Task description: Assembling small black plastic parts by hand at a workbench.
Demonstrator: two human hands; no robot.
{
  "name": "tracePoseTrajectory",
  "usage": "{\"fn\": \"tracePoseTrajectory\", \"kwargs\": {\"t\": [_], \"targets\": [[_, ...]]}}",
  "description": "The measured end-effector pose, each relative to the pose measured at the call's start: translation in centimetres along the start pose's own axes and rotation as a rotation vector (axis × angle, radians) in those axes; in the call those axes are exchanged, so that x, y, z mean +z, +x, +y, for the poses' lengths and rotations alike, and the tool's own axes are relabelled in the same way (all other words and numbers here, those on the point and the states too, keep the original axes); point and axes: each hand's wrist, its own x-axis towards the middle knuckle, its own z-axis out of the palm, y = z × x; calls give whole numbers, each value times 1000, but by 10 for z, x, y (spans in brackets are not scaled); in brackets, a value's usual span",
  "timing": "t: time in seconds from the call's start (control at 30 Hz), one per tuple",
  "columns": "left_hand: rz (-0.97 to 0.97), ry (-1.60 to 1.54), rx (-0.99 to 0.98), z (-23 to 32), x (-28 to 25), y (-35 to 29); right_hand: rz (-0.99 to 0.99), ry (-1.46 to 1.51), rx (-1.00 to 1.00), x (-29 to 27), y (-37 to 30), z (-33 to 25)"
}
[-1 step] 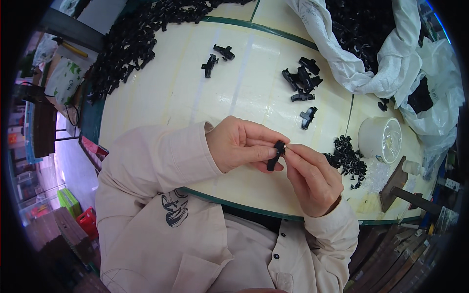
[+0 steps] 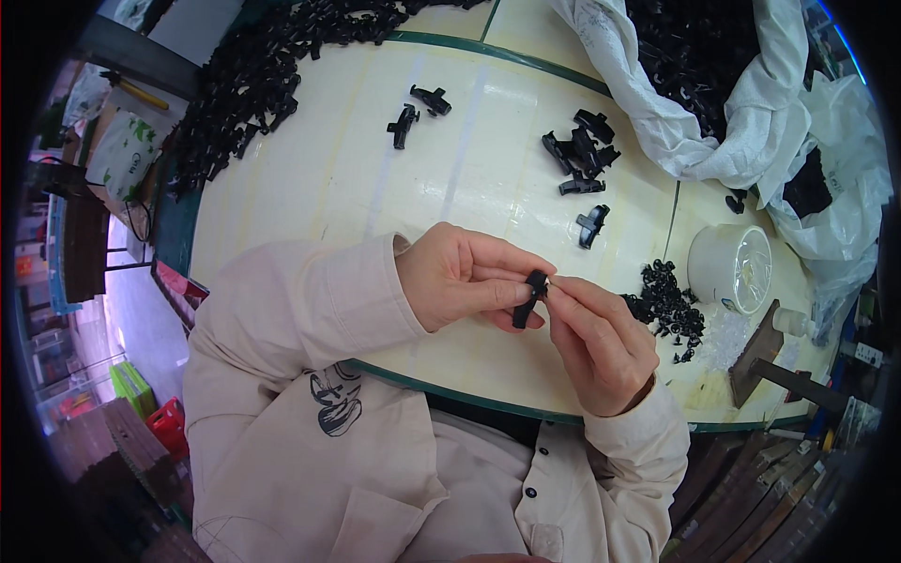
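Note:
My left hand (image 2: 460, 280) grips a small black plastic part (image 2: 531, 298) between thumb and fingers, over the near side of the table. The part is long and narrow and stands tilted. My right hand (image 2: 603, 340) is closed in a pinch, its thumb and fingertips meeting at the upper edge of that part. What lies between the right fingertips is too small and covered to make out. To the right of this hand is a heap of tiny black pieces (image 2: 668, 308). Beyond the hands lies a single black clip-like part (image 2: 591, 226), with a small cluster (image 2: 582, 152) of similar ones farther off.
Two more black parts (image 2: 404, 126) lie mid-table. A large pile of them (image 2: 249, 89) covers the far left. At the far right stands a white sack (image 2: 657, 122) full of black pieces. A white tub (image 2: 713, 267) and a wooden block with a bar (image 2: 754, 355) sit at right.

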Motion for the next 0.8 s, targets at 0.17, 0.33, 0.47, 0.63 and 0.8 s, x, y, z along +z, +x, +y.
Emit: {"fn": "tracePoseTrajectory", "kwargs": {"t": [0.17, 0.33, 0.47, 0.63, 0.8], "targets": [[56, 17, -38, 0, -1, -1, -18, -24, 41, 2, -3, 1], [79, 52, -41, 1, 3, -1, -8, 34, 24, 4, -6, 3], [49, 9, -46, -2, 6, 4, 0, 11, 44, 0, -11, 4], [96, -62, -52, -8, -7, 3, 22, -18, 74, 4, -6, 4], [435, 272, 96, 10, -46, 0, 255, -498, 334, -38, -15, 16]]}}
